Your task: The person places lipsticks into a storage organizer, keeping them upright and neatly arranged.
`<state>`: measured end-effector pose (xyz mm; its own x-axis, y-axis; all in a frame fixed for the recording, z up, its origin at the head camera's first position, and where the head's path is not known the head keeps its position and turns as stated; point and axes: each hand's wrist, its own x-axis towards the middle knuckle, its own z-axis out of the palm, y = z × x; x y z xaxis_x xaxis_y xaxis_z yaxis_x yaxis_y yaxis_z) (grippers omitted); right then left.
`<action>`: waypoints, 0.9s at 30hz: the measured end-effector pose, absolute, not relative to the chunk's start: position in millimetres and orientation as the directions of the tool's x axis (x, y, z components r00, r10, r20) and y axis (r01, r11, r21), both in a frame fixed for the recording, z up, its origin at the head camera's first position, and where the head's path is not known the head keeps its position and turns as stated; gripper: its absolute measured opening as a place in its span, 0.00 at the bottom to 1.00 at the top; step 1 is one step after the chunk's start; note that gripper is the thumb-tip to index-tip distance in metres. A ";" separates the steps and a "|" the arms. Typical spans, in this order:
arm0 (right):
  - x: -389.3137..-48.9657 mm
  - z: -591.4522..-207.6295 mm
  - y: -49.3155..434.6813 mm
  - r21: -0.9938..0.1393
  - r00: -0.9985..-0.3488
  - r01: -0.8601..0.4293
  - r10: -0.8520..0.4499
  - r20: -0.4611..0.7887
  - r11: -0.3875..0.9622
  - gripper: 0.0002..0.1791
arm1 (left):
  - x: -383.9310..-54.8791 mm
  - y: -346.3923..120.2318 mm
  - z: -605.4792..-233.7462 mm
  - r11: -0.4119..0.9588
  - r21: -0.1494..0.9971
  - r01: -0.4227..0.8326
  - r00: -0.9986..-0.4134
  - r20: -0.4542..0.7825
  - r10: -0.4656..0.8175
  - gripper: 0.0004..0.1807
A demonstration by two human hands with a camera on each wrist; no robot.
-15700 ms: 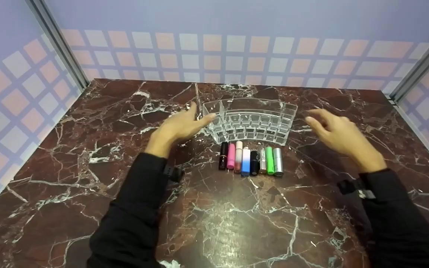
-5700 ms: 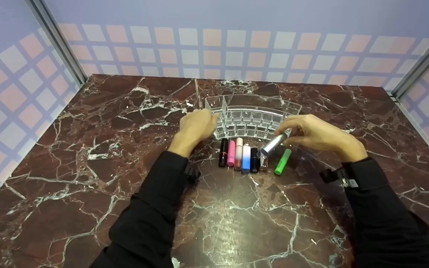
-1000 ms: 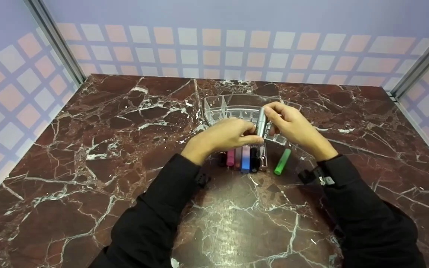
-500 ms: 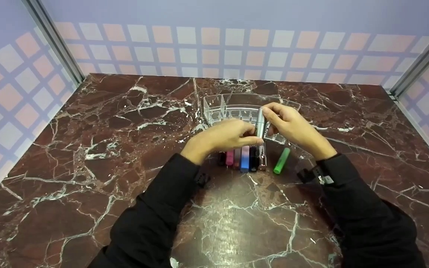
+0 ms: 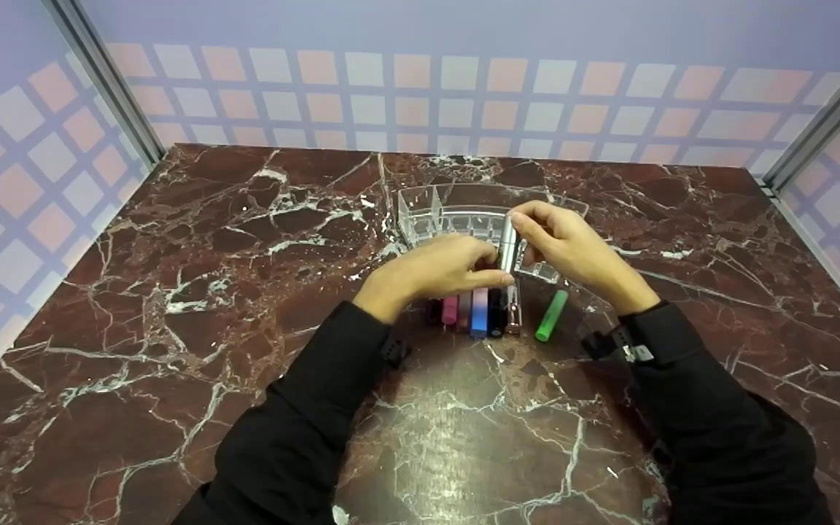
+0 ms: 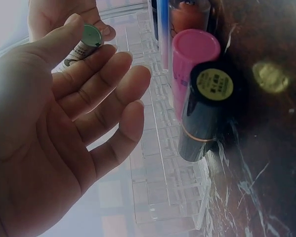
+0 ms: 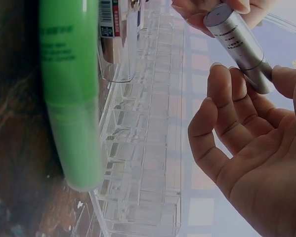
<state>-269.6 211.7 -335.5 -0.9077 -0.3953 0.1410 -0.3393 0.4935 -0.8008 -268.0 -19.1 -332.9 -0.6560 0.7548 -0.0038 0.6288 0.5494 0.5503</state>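
Note:
A silver lipstick tube [image 5: 509,244] is held above the row of tubes, in front of the clear organizer [image 5: 420,208]. My left hand [image 5: 438,270] pinches its near end between thumb and fingers. At the far end, my right hand [image 5: 569,240] grips it with thumb and fingertips. The right wrist view shows printed text on the silver tube [image 7: 236,42], while its round green end [image 6: 92,35] faces the left wrist camera. Below the hands lie a pink tube [image 5: 450,310], a blue-and-white tube [image 5: 479,313] and a black tube [image 5: 496,313], side by side.
A green tube [image 5: 551,316] lies slanted, apart from the row at its right. The left wrist view shows a black tube with a yellow label [image 6: 214,84] at the row's left end. Tiled panels enclose the marble table [image 5: 194,364] at the back and sides.
The silver tube, first lying at the row's right end, was lifted by my right hand and is now held by both hands. The green tube has shifted right. In the last second, little has moved.

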 end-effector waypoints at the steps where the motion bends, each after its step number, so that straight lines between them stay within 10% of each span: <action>1: -269.6 -335.4 211.5 -0.800 -0.908 -0.338 -0.394 0.140 0.495 0.24 | -268.0 -19.1 -332.9 0.550 0.549 0.630 -0.656 -0.003 0.755 0.19; 11: -269.3 -335.5 214.1 -0.840 -0.912 -0.336 -0.370 0.177 0.427 0.24 | -270.0 -20.5 -331.3 0.556 0.551 0.622 -0.668 0.004 0.744 0.21; 27: -269.0 -312.6 238.2 -0.747 -0.909 -0.411 -0.172 0.380 0.522 0.19 | -273.7 -32.8 -330.1 0.830 0.482 0.282 -0.958 0.095 0.271 0.22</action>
<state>-269.0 238.2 -312.6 -0.9089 -0.1721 0.3798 -0.4111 0.5219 -0.7474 -273.7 -32.8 -330.1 -0.9579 0.2708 0.0952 0.2824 0.8295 0.4818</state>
